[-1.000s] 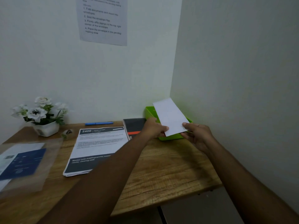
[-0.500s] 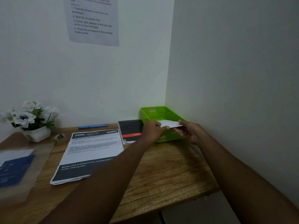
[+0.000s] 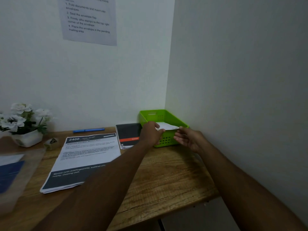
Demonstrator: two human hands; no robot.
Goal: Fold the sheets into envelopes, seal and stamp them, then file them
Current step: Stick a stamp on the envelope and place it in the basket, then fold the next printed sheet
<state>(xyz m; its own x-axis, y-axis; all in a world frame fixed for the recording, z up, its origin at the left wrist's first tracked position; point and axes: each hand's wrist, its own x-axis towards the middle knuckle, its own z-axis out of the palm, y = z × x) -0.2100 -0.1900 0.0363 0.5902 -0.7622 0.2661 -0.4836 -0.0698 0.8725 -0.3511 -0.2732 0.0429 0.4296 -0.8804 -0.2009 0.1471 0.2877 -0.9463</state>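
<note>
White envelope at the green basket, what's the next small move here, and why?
Probably loosen the left hand so the white envelope drops flat inside. The envelope lies low over the near rim of the green basket. The left hand pinches its near left corner, and the right hand sits just below its right corner with relaxed fingers, apparently holding nothing.

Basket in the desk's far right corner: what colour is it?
The basket is bright green, with perforated walls; it shows best in the head view.
</note>
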